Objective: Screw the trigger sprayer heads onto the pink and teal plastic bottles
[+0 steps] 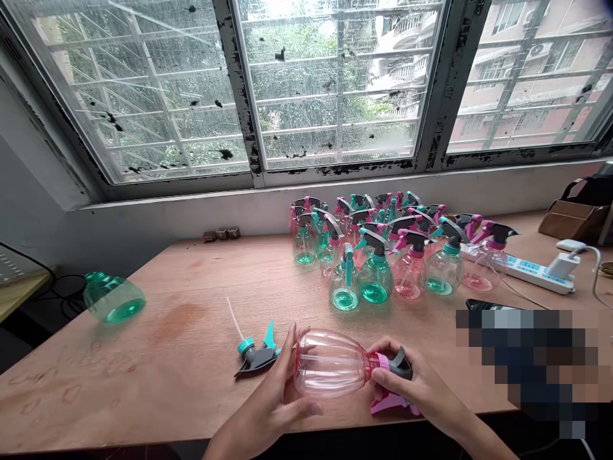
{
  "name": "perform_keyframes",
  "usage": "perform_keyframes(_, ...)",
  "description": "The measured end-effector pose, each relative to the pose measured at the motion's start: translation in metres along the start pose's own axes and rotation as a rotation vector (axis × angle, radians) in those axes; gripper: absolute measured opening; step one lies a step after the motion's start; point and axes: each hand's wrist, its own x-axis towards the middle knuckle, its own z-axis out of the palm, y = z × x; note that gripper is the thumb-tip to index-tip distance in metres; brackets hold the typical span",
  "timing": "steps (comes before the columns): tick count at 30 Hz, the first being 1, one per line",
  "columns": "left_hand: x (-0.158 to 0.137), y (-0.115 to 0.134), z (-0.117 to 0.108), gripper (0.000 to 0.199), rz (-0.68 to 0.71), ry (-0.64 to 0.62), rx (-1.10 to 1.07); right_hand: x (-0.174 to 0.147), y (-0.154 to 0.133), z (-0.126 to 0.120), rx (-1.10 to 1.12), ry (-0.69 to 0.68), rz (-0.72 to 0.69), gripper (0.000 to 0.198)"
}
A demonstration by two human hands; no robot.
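Note:
A clear pink spray bottle (330, 363) lies sideways in the air between my hands, just above the table's front part. My left hand (272, 399) holds it round its base, thumb below and fingers behind. At the neck, my right hand (412, 377) grips the pink collar of a black and pink spray head (400, 365), whose pink trigger hangs below. The head sits on the bottle's mouth; how tightly, I cannot tell. Left of the bottle, a loose black and teal spray head (258, 358) rests on the wood, its thin tube pointing up. A headless green bottle (115, 299) lies tipped at the table's left edge.
Several pink and green spray bottles (378, 275) with heads crowd the back of the wooden table (191, 332). To their right are a white power strip (536, 271), a phone (493, 305) and a brown bag (575, 220). Small brown blocks (221, 234) sit by the wall.

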Motion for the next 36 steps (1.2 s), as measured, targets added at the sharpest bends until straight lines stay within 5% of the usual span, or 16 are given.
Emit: perform_keyframes(36,-0.004,-0.004,-0.001,0.096,0.025,-0.036,0.073,0.001,-0.0004,-0.0022,0.028,-0.017,-0.024,0.028)
